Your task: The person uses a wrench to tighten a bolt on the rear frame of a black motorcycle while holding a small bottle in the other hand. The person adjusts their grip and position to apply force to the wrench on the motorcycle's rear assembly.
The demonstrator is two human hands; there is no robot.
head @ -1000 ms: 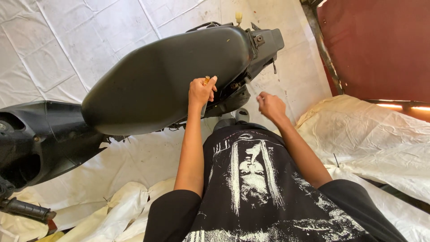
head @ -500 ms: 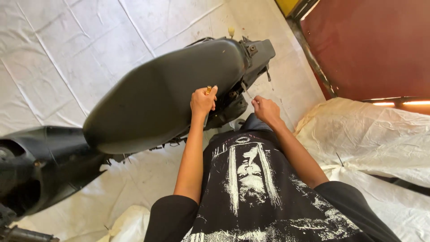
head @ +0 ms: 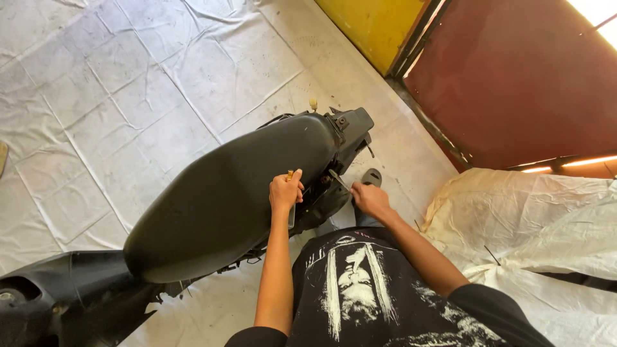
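A black scooter seat (head: 225, 193) stretches from lower left to upper right, with the bare rear frame (head: 347, 125) behind it. My left hand (head: 286, 191) rests against the seat's right edge, closed around a small yellow-tipped tool (head: 290, 173). My right hand (head: 369, 199) sits just right of the frame, gripping a thin metal tool (head: 339, 180) whose tip points into the frame under the seat. The tip's contact point is hidden in shadow.
White sheeting (head: 109, 83) covers the floor. A crumpled cream tarp (head: 533, 218) lies to the right. A dark red panel (head: 520, 77) and a yellow panel (head: 373, 22) stand at the back right. The scooter's black front body (head: 58, 302) fills the lower left.
My right hand has moved left and up toward the frame under the seat. The left hand stays on the seat edge. The view has tilted, showing more of the far wall.
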